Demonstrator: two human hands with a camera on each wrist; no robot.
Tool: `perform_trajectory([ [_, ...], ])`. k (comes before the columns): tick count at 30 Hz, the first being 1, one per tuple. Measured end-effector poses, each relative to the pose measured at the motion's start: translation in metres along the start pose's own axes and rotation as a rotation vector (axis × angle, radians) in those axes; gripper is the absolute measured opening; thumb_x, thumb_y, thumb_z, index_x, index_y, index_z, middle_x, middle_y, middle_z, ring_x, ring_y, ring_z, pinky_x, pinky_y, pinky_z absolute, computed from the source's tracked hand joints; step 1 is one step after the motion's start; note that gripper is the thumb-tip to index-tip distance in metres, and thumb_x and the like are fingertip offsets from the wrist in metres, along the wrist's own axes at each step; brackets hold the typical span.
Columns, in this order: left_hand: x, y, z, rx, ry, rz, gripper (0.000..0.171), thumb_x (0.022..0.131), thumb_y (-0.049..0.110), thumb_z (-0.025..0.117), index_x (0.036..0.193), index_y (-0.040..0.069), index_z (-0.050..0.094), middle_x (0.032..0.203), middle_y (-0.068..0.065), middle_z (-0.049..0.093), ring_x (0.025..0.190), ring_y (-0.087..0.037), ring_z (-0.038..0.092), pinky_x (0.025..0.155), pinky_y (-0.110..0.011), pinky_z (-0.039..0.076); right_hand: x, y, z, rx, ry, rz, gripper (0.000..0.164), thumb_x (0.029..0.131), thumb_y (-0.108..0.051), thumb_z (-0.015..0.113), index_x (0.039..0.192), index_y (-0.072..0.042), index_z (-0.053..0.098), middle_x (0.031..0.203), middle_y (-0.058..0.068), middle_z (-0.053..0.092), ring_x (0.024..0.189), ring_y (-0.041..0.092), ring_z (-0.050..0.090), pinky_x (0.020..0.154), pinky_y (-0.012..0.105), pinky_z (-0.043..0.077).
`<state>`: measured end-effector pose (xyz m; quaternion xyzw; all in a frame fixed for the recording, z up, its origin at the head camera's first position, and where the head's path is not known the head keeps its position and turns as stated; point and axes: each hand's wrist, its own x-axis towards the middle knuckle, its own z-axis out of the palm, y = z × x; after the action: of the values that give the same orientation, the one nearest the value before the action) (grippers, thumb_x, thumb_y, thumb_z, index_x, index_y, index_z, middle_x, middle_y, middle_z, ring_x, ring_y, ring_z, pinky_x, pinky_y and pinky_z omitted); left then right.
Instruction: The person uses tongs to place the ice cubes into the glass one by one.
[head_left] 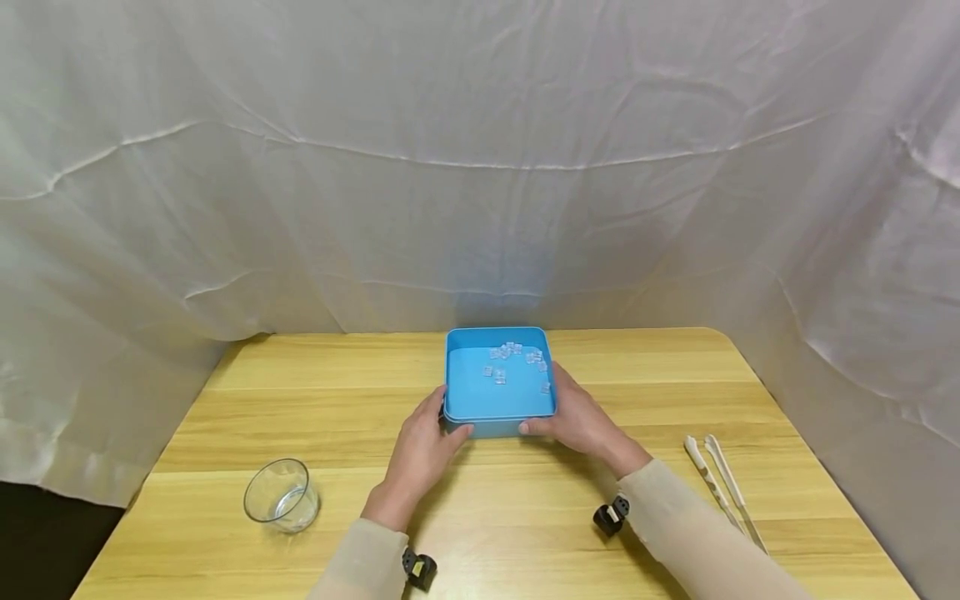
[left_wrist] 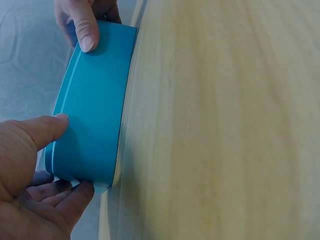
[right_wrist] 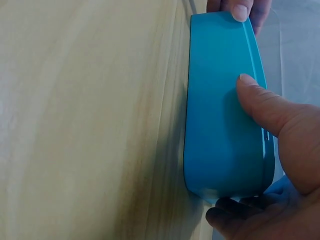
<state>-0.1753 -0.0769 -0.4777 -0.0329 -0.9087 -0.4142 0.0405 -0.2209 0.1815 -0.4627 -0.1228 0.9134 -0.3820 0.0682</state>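
A square blue box (head_left: 480, 392) without a lid stands at the back middle of the table, with several small clear cubes (head_left: 500, 377) scattered on its floor, most of them toward the back and right. My left hand (head_left: 422, 450) grips its front left corner, the thumb on the front wall and the fingers along the side. At the front right corner my right hand (head_left: 581, 417) holds it the same way. Both wrist views show the box's front wall (left_wrist: 95, 110) between the two thumbs, its base at the wooden surface.
A clear drinking glass (head_left: 282, 497) stands on the table at the left front. White-tipped metal tongs (head_left: 723, 483) lie at the right, beyond my right forearm. Behind the wooden table (head_left: 337, 367) hangs a pale grey curtain (head_left: 495, 167), which also closes off both sides.
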Motion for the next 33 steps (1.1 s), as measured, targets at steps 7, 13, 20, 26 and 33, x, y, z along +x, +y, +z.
perform_trajectory([
  [7,-0.001,0.002,0.000,0.007,0.006,-0.012,0.079,0.096,0.026,0.079,0.159,0.000,0.040,0.159,-0.021,0.049,0.143,-0.039,0.053,0.114,-0.054,0.048,0.001,0.000,-0.001,-0.014,-0.001,-0.006,0.125,0.080,-0.037,0.094,0.169,-0.009,0.011,0.171,0.021,0.029,0.148,0.043,0.045,0.120,0.064,0.038],
  [13,-0.001,0.004,0.003,0.002,0.003,-0.044,0.080,0.096,0.027,0.079,0.161,0.001,0.038,0.162,-0.021,0.046,0.147,-0.040,0.048,0.117,-0.057,0.044,0.001,-0.001,0.000,-0.021,0.006,-0.014,0.123,0.080,-0.036,0.094,0.169,-0.008,0.013,0.170,0.021,0.030,0.147,0.042,0.046,0.120,0.063,0.038],
  [20,-0.001,0.007,0.005,0.004,0.010,-0.053,0.081,0.096,0.024,0.079,0.160,-0.001,0.037,0.162,-0.023,0.044,0.147,-0.042,0.047,0.117,-0.058,0.044,-0.001,-0.003,0.000,-0.046,0.023,-0.027,0.120,0.081,-0.033,0.094,0.168,-0.006,0.016,0.169,0.022,0.033,0.148,0.041,0.045,0.120,0.062,0.038],
  [26,-0.002,0.007,0.007,0.007,0.025,-0.049,0.082,0.095,0.023,0.080,0.160,0.000,0.036,0.162,-0.023,0.044,0.146,-0.042,0.047,0.117,-0.059,0.044,-0.004,-0.004,0.000,-0.035,0.041,-0.029,0.117,0.082,-0.037,0.092,0.168,-0.008,0.018,0.168,0.022,0.035,0.149,0.041,0.044,0.121,0.061,0.037],
  [33,-0.003,0.007,0.006,0.015,0.037,-0.045,0.084,0.094,0.025,0.081,0.161,0.000,0.036,0.162,-0.022,0.044,0.147,-0.041,0.047,0.117,-0.058,0.043,-0.012,-0.003,-0.001,-0.047,0.072,0.016,0.117,0.083,-0.046,0.089,0.167,-0.003,0.020,0.167,0.024,0.033,0.149,0.044,0.042,0.119,0.064,0.039],
])
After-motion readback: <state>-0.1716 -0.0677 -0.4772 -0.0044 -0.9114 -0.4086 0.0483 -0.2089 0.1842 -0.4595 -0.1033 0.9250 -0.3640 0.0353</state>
